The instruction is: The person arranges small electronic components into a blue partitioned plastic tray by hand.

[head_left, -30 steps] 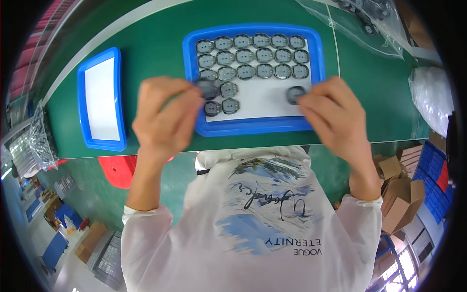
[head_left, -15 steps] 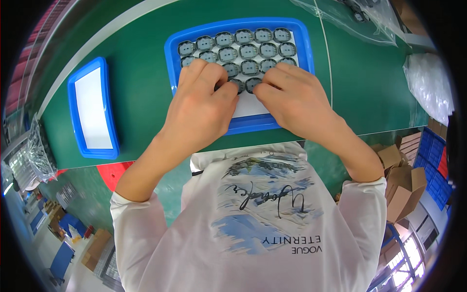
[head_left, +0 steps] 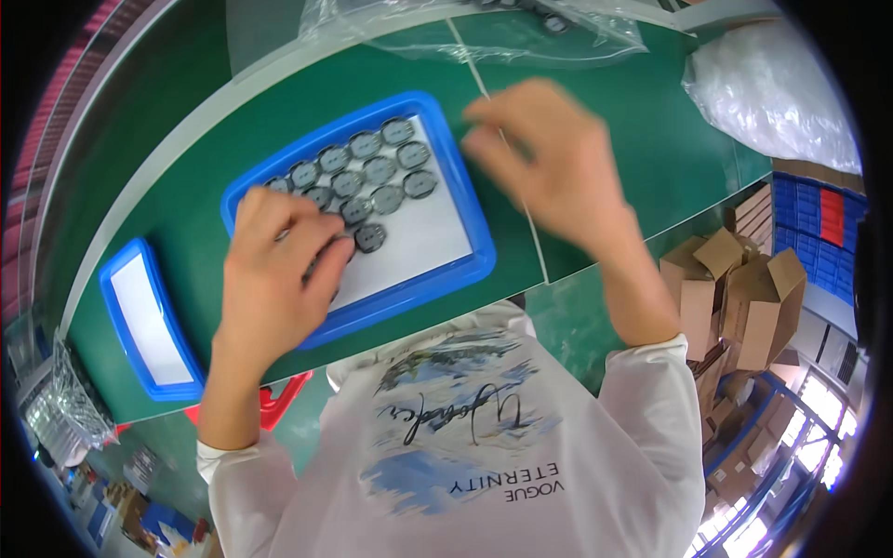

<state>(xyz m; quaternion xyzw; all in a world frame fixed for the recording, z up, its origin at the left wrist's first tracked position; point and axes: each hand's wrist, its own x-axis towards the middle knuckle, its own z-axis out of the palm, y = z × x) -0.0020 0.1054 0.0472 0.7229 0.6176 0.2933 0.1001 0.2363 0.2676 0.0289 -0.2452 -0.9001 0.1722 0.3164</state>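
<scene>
A blue-rimmed tray (head_left: pixel 482 244) with a white lining holds rows of small round-cornered grey plastic housings (head_left: pixel 379 169). My left hand (head_left: pixel 274 265) rests over the tray's left part with fingers bent. Between its thumb and fingers shows the dark edge of one housing, mostly hidden, in the nearest row. Beside the thumb sits another housing (head_left: pixel 369 237), untouched. Off the tray's right side, my right hand (head_left: pixel 549 163) is raised over the green table, somewhat blurred. Its thumb and fingers are apart and nothing shows between them.
A second blue tray (head_left: pixel 197 383) with a white lining lies at the left. Clear plastic bags (head_left: pixel 595 33), one with dark parts inside, lie at the far edge. A bulging plastic bag (head_left: pixel 772 88) is at the right. Open cardboard boxes (head_left: pixel 758 307) stand beyond the table's right end.
My right hand has left the housings and swung right, off the tray. My left hand stays at the nearest row. The view has turned, shifting the tray left and tilting it.
</scene>
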